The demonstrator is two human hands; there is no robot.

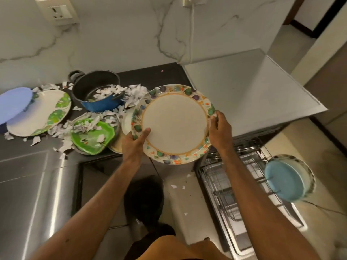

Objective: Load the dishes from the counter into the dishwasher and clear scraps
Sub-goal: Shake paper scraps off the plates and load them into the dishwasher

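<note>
While both hands grip the floral plate (174, 124) at the centre of the frame, we note that the hold is on the rim only. The left hand (134, 142) has its thumb on the plate's face and its fingers under the edge. The right hand (218, 128) is curled round the opposite edge. The plate is lifted off the counter (15, 149), tilted toward us, above the front edge.

Risks as we judge them:
- Its face looks clean, but a wet or greasy rim could slip when one hand lets go for the swing to the dishwasher rack (234, 181) at the lower right.
- A blue plate (285, 180) stands upright in that rack. A careless entry could knock rim against rim or miss the tines.
- Paper scraps (131, 94) lie thick around the pot (97, 94) and the green dish (93, 137) at the left. A passing elbow or plate edge could sweep more onto the floor, where a few bits (173, 186) already lie.
- Scraps stuck to the underside, which we cannot see, would end up in the rack.
</note>
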